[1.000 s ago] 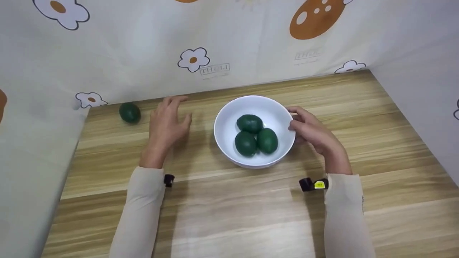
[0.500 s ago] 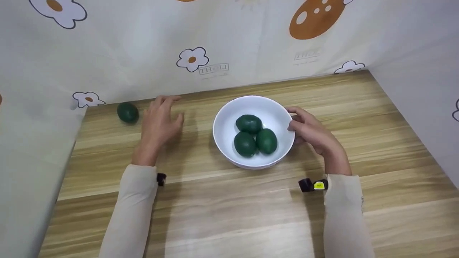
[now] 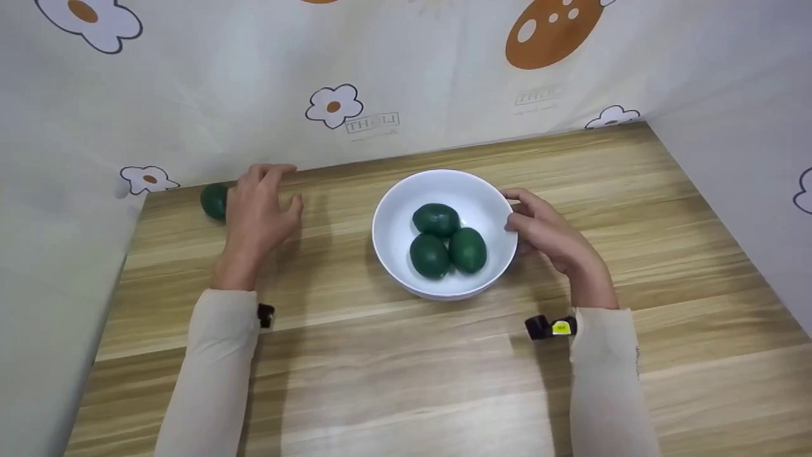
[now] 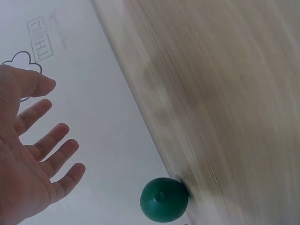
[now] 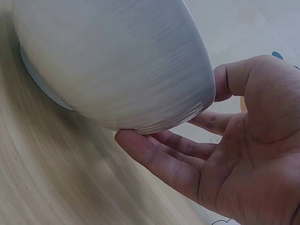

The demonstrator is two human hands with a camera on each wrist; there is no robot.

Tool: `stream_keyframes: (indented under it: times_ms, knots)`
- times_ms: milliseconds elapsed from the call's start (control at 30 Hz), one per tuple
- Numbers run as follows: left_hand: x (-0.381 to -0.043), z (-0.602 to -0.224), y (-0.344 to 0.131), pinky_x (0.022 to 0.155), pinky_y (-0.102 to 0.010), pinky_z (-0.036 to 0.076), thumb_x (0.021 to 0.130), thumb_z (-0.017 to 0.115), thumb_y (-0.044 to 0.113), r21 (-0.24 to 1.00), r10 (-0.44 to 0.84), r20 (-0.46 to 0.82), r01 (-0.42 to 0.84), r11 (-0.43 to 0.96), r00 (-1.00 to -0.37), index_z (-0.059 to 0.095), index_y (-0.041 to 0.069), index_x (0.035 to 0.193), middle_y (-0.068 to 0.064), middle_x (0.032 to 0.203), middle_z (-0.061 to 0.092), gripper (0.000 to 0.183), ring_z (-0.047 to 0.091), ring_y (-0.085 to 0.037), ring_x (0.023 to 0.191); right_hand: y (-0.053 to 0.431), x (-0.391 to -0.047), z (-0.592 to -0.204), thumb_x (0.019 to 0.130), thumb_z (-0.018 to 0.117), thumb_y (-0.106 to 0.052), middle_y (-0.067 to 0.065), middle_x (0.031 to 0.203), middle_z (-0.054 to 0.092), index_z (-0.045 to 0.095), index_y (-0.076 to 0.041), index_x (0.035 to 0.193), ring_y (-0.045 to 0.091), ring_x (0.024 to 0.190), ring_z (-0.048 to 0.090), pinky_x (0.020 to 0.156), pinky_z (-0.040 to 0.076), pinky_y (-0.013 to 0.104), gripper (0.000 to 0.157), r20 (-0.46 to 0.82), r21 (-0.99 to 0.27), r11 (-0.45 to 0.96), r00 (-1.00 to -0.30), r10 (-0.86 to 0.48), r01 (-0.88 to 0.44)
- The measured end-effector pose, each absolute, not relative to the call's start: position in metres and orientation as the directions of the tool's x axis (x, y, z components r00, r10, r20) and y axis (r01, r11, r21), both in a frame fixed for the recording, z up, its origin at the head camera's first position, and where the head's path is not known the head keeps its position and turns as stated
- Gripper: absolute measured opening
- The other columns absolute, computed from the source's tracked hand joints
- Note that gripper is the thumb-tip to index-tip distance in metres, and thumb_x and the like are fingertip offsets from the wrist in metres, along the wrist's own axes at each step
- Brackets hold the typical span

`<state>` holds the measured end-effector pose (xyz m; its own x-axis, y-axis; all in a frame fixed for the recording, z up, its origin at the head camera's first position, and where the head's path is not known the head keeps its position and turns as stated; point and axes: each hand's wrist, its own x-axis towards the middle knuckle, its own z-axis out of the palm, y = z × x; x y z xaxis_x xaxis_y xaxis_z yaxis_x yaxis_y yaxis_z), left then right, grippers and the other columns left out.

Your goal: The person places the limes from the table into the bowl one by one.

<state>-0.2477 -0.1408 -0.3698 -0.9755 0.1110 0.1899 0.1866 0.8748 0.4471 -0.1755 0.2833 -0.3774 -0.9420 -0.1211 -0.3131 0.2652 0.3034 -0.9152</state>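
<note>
A white bowl (image 3: 393, 266) stands on the table with three smooth, dark green, egg-shaped fruits (image 3: 468, 251) inside. At its right side my right hand (image 3: 549, 231) grips the wall, thumb at the rim and fingers against the outside, as the right wrist view shows of the bowl (image 5: 117, 65). My left hand (image 3: 254, 212) is empty above the table, fingers spread and slightly bent. Just left of it lies another dark green fruit (image 3: 214, 202), partly hidden by the hand in the head view. This fruit (image 4: 164, 200) shows a small nub in the left wrist view, apart from the fingers.
A pale cloth wall (image 3: 254, 82) with flower prints rises along the table's back edge and both sides. The wood-grain table (image 3: 406, 374) extends toward the person. Small black cameras (image 3: 539, 327) sit at both wrists.
My left hand has moved left, toward the lone green fruit, and now overlaps part of it in the head view. My right hand keeps its grip on the bowl.
</note>
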Motion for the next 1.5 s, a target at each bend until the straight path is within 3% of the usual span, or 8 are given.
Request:
stream_keyframes:
  times_ms: [633,1000,1367,1500]
  knots:
    - [-0.247,-0.369,-0.151,0.112,-0.065,0.038,0.098,0.065,0.016,0.416,0.118,0.226,0.205,0.886,-0.967,0.061,0.006,0.144,-0.023,0.145,0.056,0.047,0.051,-0.046,0.137,0.280,-0.176,-0.376,0.095,0.048,-0.008,0.024,0.149,0.055,0.044,-0.009,0.156,0.025,0.107,0.068,0.078,0.064,0.034,0.061,-0.302,-0.922,0.294,-0.943,-0.139,0.251]
    - [-0.250,-0.372,-0.159,0.115,-0.065,0.035,0.097,0.067,0.015,0.402,0.114,0.205,0.190,0.896,-0.972,0.060,0.006,0.145,-0.025,0.150,0.050,0.049,0.043,-0.046,0.144,0.283,-0.178,-0.375,0.097,0.048,-0.010,0.022,0.153,0.053,0.043,-0.012,0.158,0.034,0.117,0.066,0.082,0.065,0.037,0.061,-0.319,-0.907,0.327,-0.939,-0.127,0.264]
    - [-0.250,-0.375,-0.177,0.117,-0.070,0.031,0.095,0.063,0.011,0.394,0.119,0.210,0.196,0.898,-0.970,0.062,0.005,0.143,-0.027,0.148,0.053,0.048,0.043,-0.049,0.144,0.283,-0.177,-0.376,0.098,0.049,-0.011,0.022,0.152,0.053,0.043,-0.013,0.158,0.035,0.116,0.067,0.082,0.065,0.038,0.060,-0.323,-0.903,0.337,-0.939,-0.121,0.267]
    - [-0.249,-0.378,-0.182,0.116,-0.071,0.030,0.095,0.061,0.011,0.386,0.118,0.201,0.190,0.903,-0.972,0.061,0.005,0.143,-0.027,0.146,0.052,0.048,0.043,-0.049,0.142,0.283,-0.176,-0.377,0.096,0.048,-0.010,0.023,0.151,0.053,0.042,-0.012,0.158,0.029,0.111,0.069,0.081,0.065,0.036,0.062,-0.318,-0.911,0.314,-0.940,-0.122,0.267]
